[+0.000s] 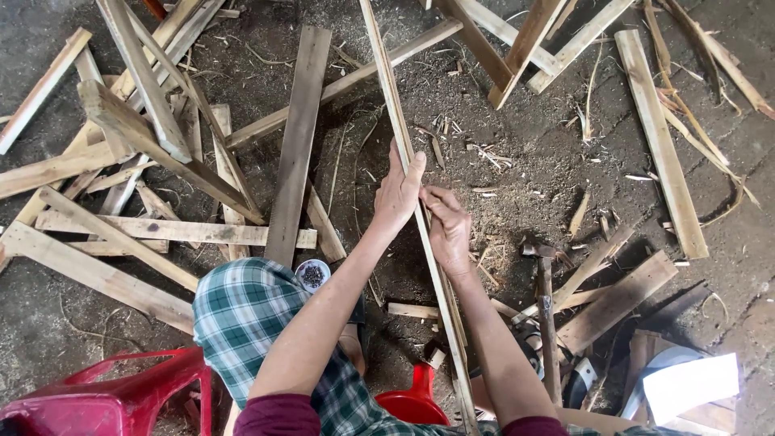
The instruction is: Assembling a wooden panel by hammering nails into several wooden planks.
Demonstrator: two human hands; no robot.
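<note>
Both hands close on a long thin wooden slat (401, 133) running across the sawdust-strewn floor (533, 161): left hand (398, 194) wraps it higher up, right hand (449, 226) pinches it just below, hammer (546, 307) lying near

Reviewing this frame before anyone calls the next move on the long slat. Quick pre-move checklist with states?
1. Left hand wrapped around the long thin slat: ok.
2. Right hand on the slat just below the left: ok; grip firmness: cannot tell.
3. Slat straight, uncracked: cannot tell.
4. Hammer lying beside the right forearm: ok.
5. Small cup of nails upright by the knee: ok.
6. Ground around the slat's far end free of scrap planks: not ok.
</note>
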